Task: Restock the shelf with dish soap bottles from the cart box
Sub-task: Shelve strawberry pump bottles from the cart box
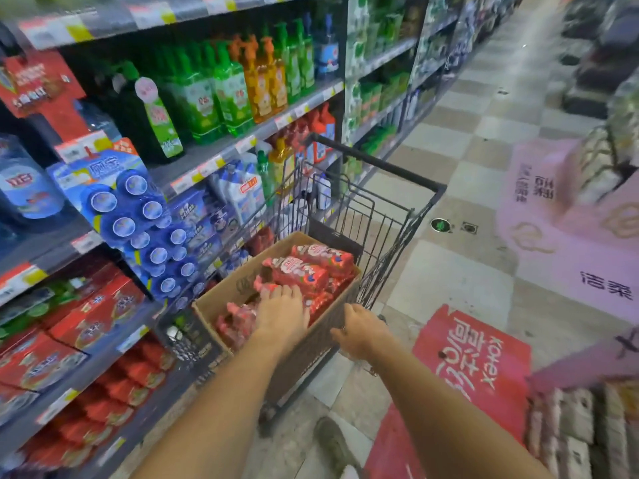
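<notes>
Your left hand [281, 311] lies palm down on the red bottles [304, 274] inside the box [221, 299], fingers spread flat over one pack; the grip has not closed round any bottle, though the fingertips press on the wrap. Whether the thumb hooks under anything, you cannot tell from this view.

Left side: shelf [242, 143] runs along the aisle. Upper tier carries green and orange pump bottles [228, 91], upright, packed close. A blue blister pack [138, 223] hangs in front of the middle tier. Lower tiers hold red cartons [96, 319], motion-blurred.

Centre: cart [380, 216], dark wire, stands just beside the shelf. Box sits in the cart basket, flaps open, long side toward you. Bottles lie on their sides in it, several layers, red wrap with white label; print too blurred to read.

Right of box: your right hand [361, 335] is wrapped over the near right edge of the box, at the cart rim, fingers curled down; grip narrow, holding that edge.

Further right: tiled floor [460, 278], a red floor sticker [473, 368] near your right forearm, pink cartons [567, 216] stacked across the aisle. A shoe [333, 442] shows below the cart.
</notes>
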A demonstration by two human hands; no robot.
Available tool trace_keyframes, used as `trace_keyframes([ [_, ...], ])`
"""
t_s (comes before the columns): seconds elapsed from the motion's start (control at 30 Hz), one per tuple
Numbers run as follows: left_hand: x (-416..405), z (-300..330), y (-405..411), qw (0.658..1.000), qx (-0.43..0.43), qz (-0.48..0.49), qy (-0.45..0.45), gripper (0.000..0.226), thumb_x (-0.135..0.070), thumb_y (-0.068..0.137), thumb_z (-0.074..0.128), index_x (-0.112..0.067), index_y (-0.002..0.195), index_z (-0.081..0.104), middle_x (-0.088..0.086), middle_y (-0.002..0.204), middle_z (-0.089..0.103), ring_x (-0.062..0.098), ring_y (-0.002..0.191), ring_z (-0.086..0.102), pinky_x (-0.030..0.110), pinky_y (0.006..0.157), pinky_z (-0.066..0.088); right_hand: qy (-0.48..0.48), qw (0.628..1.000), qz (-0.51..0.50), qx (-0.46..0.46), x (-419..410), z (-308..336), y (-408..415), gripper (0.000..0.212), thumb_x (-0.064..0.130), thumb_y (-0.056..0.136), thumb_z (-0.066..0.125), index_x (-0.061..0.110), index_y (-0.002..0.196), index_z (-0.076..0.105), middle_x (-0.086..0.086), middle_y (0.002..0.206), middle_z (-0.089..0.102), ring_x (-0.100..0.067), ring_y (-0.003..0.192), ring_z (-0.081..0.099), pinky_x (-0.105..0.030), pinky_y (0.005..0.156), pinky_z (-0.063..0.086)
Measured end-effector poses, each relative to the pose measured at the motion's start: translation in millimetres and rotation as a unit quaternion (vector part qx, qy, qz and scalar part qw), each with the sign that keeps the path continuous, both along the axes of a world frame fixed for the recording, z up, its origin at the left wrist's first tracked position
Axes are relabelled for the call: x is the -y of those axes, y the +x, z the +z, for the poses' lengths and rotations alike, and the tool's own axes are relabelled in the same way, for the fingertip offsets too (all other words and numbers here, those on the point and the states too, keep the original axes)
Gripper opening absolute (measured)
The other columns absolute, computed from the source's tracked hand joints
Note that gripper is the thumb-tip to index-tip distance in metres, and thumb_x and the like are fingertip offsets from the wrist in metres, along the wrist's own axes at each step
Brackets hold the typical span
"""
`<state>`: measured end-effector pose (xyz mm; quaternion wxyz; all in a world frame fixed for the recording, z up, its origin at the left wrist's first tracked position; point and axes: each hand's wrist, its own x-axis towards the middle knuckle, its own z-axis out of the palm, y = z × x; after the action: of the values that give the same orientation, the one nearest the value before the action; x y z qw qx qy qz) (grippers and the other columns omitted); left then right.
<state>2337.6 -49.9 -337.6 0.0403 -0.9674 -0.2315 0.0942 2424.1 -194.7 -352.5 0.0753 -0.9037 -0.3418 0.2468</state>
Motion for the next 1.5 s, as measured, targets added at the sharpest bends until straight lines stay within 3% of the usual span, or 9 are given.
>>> trace_keyframes([
  [0.2, -29.0, -22.3, 72.0, 0.999, -0.005, 0.035, -0.037, 0.057, -0.044, 0.1, 0.037, -0.006, 0.141, 0.04, 0.013, 0.136, 0.053, 0.028, 0.127, 0.047, 0.042, 0.109, 0.032, -0.04, 0.999, 0.02, -0.012, -36.9, -20.3, 82.4, 0.045, 0.04, 0.098, 0.053, 0.013, 0.133, 0.048, -0.009, 0.134, 0.054, -0.025, 0.121, 0.053, -0.04, 0.106, 0.045],
  [0.5, -79.7, -56.7, 123.1, 0.991, -0.026, 0.1, -0.082, 0.054, -0.041, 0.1, 0.037, -0.008, 0.142, 0.039, 0.014, 0.138, 0.052, 0.029, 0.128, 0.045, 0.044, 0.112, 0.03, -0.062, 0.996, 0.057, -0.041, -108.5, -54.6, 159.0, 0.069, 0.049, 0.097, 0.05, 0.02, 0.153, 0.024, -0.01, 0.15, 0.042, -0.03, 0.136, 0.044, -0.044, 0.112, 0.036],
  [0.73, -100.1, -84.7, 148.1, 0.982, -0.055, 0.138, -0.116, 0.056, -0.043, 0.101, 0.035, -0.007, 0.144, 0.036, 0.014, 0.137, 0.052, 0.03, 0.128, 0.046, 0.045, 0.112, 0.031, -0.104, 0.988, 0.095, -0.059, -147.7, -79.4, 196.4, 0.067, 0.047, 0.098, 0.046, 0.013, 0.152, 0.025, -0.014, 0.148, 0.043, -0.035, 0.132, 0.047, -0.049, 0.11, 0.04],
  [0.93, -110.2, -109.6, 176.9, 0.938, -0.002, 0.257, -0.234, 0.05, -0.041, 0.101, 0.036, -0.013, 0.142, 0.038, 0.008, 0.125, 0.061, 0.027, 0.112, 0.061, 0.04, 0.087, 0.05, -0.124, 0.984, 0.094, -0.083, -180.9, -108.3, 235.4, 0.069, 0.052, 0.097, 0.046, 0.009, 0.149, 0.03, -0.014, 0.148, 0.043, -0.034, 0.134, 0.045, -0.047, 0.11, 0.039],
  [1.07, -117.2, -122.2, 200.2, 0.919, -0.048, 0.296, -0.255, 0.048, -0.04, 0.102, 0.036, -0.008, 0.136, 0.046, 0.01, 0.128, 0.06, 0.028, 0.114, 0.061, 0.04, 0.09, 0.051, -0.122, 0.984, 0.089, -0.09, -204.0, -130.4, 265.7, 0.073, 0.052, 0.096, 0.048, 0.008, 0.149, 0.026, -0.015, 0.151, 0.036, -0.034, 0.138, 0.039, -0.044, 0.112, 0.035],
  [1.23, -136.7, -139.4, 230.2, 0.896, -0.078, 0.342, -0.272, 0.056, -0.04, 0.104, 0.032, -0.005, 0.147, 0.032, 0.016, 0.137, 0.052, 0.031, 0.117, 0.058, 0.04, 0.09, 0.051, -0.152, 0.978, 0.115, -0.084, -233.8, -157.8, 301.1, 0.077, 0.051, 0.098, 0.045, 0.007, 0.154, 0.016, -0.017, 0.154, 0.03, -0.035, 0.141, 0.03, -0.044, 0.113, 0.031],
  [1.3, -143.1, -145.9, 238.2, 0.878, -0.07, 0.375, -0.29, 0.063, -0.044, 0.104, 0.033, 0.0, 0.148, 0.026, 0.019, 0.141, 0.047, 0.033, 0.117, 0.058, 0.039, 0.089, 0.051, -0.171, 0.97, 0.134, -0.112, -242.8, -172.4, 310.9, 0.082, 0.054, 0.097, 0.043, 0.008, 0.156, 0.01, -0.019, 0.154, 0.027, -0.038, 0.141, 0.03, -0.046, 0.112, 0.031],
  [1.37, -150.4, -160.8, 241.1, 0.832, -0.04, 0.443, -0.332, 0.07, -0.048, 0.102, 0.038, 0.002, 0.149, 0.022, 0.018, 0.139, 0.047, 0.032, 0.116, 0.059, 0.035, 0.088, 0.05, -0.174, 0.97, 0.113, -0.129, -250.2, -183.1, 318.3, 0.088, 0.065, 0.09, 0.048, 0.012, 0.153, 0.016, -0.018, 0.15, 0.033, -0.039, 0.138, 0.036, -0.048, 0.11, 0.037],
  [1.5, -163.7, -189.8, 245.5, 0.676, 0.069, 0.609, -0.409, 0.078, -0.059, 0.089, 0.058, -0.008, 0.145, 0.038, 0.007, 0.126, 0.063, 0.023, 0.104, 0.066, 0.027, 0.082, 0.052, -0.162, 0.976, 0.078, -0.121, -258.5, -189.9, 325.9, 0.098, 0.075, 0.073, 0.064, 0.017, 0.146, 0.033, -0.015, 0.144, 0.037, -0.034, 0.133, 0.042, -0.043, 0.106, 0.041],
])
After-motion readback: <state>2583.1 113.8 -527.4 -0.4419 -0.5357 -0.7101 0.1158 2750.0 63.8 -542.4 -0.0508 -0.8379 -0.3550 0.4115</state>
